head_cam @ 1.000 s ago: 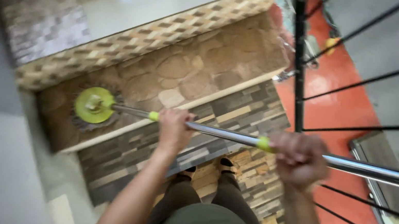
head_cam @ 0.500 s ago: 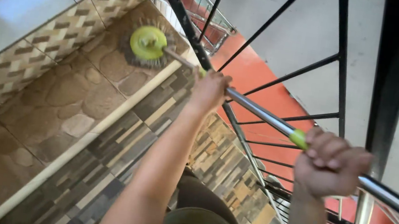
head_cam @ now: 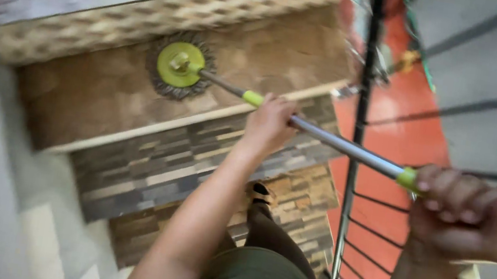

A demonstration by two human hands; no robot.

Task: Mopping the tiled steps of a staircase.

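Note:
I hold a mop with a long metal handle [head_cam: 345, 145] and lime-green joints. Its round lime-green head [head_cam: 179, 64], ringed with dark strands, rests on a brown stone-patterned stair tread [head_cam: 105, 100]. My left hand [head_cam: 271, 123] grips the handle partway down, just behind a green collar. My right hand [head_cam: 465, 214] is closed around the upper handle near another green collar, over by the railing. My legs and one foot [head_cam: 260, 194] show on a lower step.
A black metal stair railing [head_cam: 361, 110] runs down the right side, with a red floor [head_cam: 404, 135] below it. A patterned tile border [head_cam: 169, 12] edges the landing above. Stair risers are striped stone tile [head_cam: 179, 169]. A grey wall lies left.
The view swung strongly between frames. The mop head stays on the brown tread, now nearer the patterned border at the tread's upper middle. Both hands keep their grip on the handle.

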